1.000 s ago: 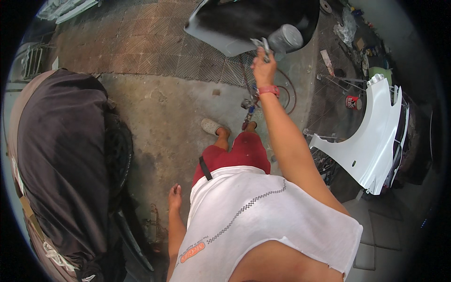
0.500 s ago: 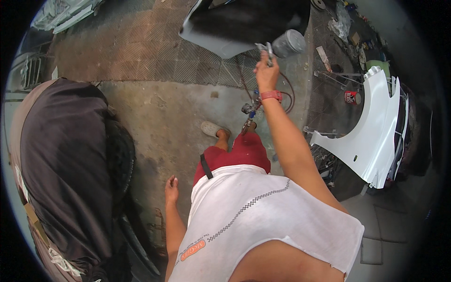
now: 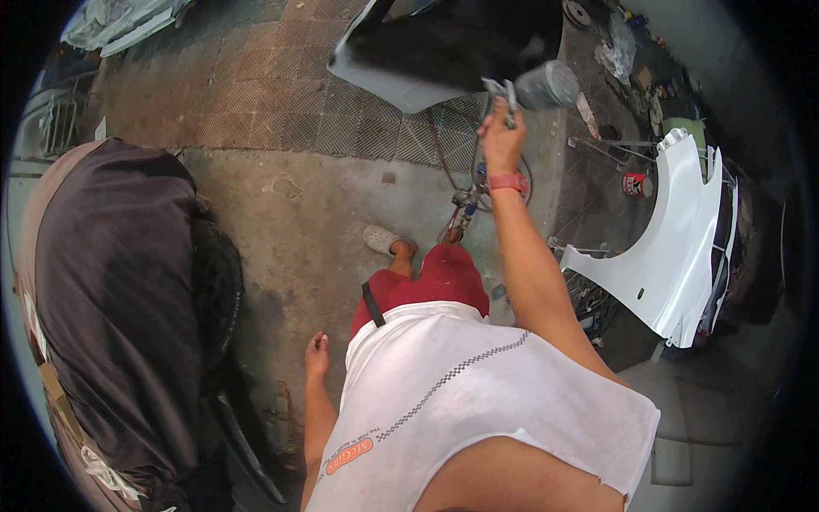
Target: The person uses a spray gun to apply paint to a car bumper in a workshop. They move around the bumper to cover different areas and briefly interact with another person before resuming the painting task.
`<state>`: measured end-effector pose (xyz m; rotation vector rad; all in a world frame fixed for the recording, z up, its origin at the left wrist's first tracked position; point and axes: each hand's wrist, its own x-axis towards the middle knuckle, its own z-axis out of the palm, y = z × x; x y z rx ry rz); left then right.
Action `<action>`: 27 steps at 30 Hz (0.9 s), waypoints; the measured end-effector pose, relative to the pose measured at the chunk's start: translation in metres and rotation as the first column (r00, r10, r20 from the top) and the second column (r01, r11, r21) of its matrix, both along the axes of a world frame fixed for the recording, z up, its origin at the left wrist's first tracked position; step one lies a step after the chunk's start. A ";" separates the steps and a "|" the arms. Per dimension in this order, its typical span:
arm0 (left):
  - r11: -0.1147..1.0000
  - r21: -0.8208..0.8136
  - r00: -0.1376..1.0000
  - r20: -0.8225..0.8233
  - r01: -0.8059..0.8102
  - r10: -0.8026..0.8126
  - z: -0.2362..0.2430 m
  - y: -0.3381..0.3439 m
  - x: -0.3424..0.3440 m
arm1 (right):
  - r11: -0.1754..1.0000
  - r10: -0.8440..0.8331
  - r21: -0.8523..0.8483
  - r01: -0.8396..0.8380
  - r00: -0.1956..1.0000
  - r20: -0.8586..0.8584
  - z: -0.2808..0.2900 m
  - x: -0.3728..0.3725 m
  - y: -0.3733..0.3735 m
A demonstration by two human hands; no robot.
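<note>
My right hand [image 3: 503,141] grips a silver spray gun [image 3: 506,98] with a grey cylindrical cup [image 3: 548,84], raised in front of me. Just beyond it lies a black panel [image 3: 448,43] with a greyish, lighter edge. A hose [image 3: 442,149] and metal fittings with blue parts [image 3: 467,200] show below the gun, partly hidden by my arm. My left hand [image 3: 316,354] hangs by my left side, fingers loosely apart, holding nothing.
A dark draped cover [image 3: 115,299] over a bulky object fills the left. A white fender [image 3: 661,243] on a metal stand is at right, near a red can [image 3: 636,184]. Rubber mats [image 3: 239,102] cover the far floor; assorted clutter [image 3: 644,77] lines the right side.
My right hand and the spray gun have moved rightward along the panel's near edge, a little lower in the picture than half a second ago. My left hand still hangs at my side.
</note>
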<state>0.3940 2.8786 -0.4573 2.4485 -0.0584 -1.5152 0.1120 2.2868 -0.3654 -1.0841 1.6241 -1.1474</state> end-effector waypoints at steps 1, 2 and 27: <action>1.000 -0.016 1.000 0.008 0.012 -0.012 -0.001 -0.001 -0.001 | 0.998 -0.068 -0.001 0.068 0.997 -0.041 0.002 -0.012 0.003; 1.000 -0.001 1.000 0.008 0.017 -0.017 -0.001 -0.002 -0.001 | 0.991 -0.136 -0.004 0.136 0.987 -0.082 0.003 -0.020 0.005; 0.998 0.064 1.000 0.014 -0.026 0.025 0.010 0.008 -0.031 | 0.912 0.099 -0.296 -0.283 0.854 -0.511 -0.050 -0.006 0.016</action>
